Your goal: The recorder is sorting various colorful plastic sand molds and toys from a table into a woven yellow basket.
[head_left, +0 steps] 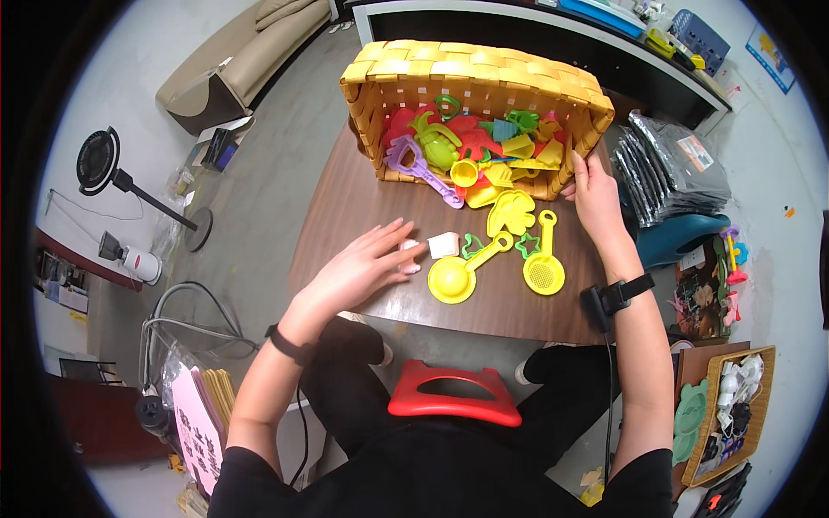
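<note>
A yellow woven basket (484,59) lies tipped on its side at the far part of the brown table, its mouth facing me. My right hand (596,197) grips its lower right edge. Colourful plastic sand toys spill out, among them a purple shovel (423,173), a green mould (439,145) and a yellow mould (511,213). Nearer lie a yellow scoop (452,278), a yellow sieve (544,272) and two small green cutters, one a star (528,246). My left hand (371,261) hovers low over the table, fingers spread, beside a small pale pink block (444,245). Something whitish shows by its fingertips, too small to name.
The wooden table (371,298) stands before my knees, with a red stool edge (453,393) between my legs. Packed silver-grey bags (669,168) are stacked at the right. A wicker tray (764,380) of small items sits lower right; a black round-headed stand (151,203) is at left.
</note>
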A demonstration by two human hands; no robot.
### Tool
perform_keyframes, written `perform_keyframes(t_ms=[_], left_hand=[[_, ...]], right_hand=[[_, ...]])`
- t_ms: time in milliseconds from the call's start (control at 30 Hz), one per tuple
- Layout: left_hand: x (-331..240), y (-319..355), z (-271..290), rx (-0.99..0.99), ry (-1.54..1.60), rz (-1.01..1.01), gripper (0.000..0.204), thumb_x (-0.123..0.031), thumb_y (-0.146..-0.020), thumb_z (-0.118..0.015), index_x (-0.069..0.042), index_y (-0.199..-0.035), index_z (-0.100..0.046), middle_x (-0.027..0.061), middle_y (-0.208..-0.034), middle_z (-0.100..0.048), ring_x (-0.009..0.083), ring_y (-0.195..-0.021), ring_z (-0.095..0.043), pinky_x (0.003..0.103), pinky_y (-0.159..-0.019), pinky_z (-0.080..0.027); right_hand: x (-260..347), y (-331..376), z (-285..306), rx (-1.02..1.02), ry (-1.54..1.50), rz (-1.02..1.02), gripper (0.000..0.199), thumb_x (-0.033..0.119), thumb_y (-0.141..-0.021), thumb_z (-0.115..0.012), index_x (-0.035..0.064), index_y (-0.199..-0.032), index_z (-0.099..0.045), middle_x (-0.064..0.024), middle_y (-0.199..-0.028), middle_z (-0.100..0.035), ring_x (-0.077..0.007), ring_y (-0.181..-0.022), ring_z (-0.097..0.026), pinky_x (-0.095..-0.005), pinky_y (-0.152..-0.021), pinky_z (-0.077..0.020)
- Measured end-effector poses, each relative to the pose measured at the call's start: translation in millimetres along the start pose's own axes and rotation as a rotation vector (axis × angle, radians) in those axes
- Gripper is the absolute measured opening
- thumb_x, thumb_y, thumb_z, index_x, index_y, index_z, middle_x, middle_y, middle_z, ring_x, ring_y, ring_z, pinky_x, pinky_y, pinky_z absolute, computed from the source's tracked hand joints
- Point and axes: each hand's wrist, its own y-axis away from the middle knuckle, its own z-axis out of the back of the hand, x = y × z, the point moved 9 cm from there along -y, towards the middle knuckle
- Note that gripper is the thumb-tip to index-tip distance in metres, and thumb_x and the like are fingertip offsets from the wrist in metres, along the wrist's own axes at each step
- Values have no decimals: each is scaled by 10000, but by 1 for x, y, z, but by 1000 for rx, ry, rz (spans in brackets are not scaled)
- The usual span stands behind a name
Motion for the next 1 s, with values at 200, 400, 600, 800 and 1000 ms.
perform_keyframes(t_ms=[200,400,600,800,1000], left_hand=[[-34,-37,29,-189,-81,59,818,-458,-918,-839,-160,-1621,-544,190,-1674,-504,418,-1562,-473,577,-1273,-410],[-63,-73,-24,-230,-22,-139,759,-575,-1006,-680,-322,-1686,-457,112,-1783,-367,388,-1653,-329,609,-1336,-268],[-41,-116,-10,-143,-226,-152,800,-549,-1038,-663,-295,-1740,-377,134,-1817,-292,376,-1682,-269,585,-1352,-251],[-31,-100,67,-458,183,28,658,-365,-1090,-661,-131,-1669,-453,169,-1700,-448,343,-1590,-408,488,-1302,-351],[38,-24,130,-933,478,499,507,-259,-1188,-507,-116,-1670,-446,115,-1588,-543,242,-1524,-471,409,-1277,-365]], right_hand=[[-5,-4,2,-6,16,-17,346,300,-1186,-554,-14,-1299,-649,-177,-828,-777,-240,-699,-790,-350,-661,-630],[-6,-13,7,-39,32,28,340,305,-1184,-550,-5,-1270,-658,-183,-821,-778,-260,-700,-793,-369,-661,-628],[-11,-9,10,-27,36,16,330,300,-1180,-551,2,-1277,-653,-190,-829,-783,-280,-715,-800,-380,-667,-634],[-11,-16,21,-21,39,18,331,271,-1179,-550,-11,-1329,-637,-201,-867,-787,-289,-764,-810,-395,-710,-652],[-7,16,26,-154,151,94,301,229,-1174,-549,-21,-1318,-634,-223,-910,-795,-315,-819,-820,-406,-743,-655]])
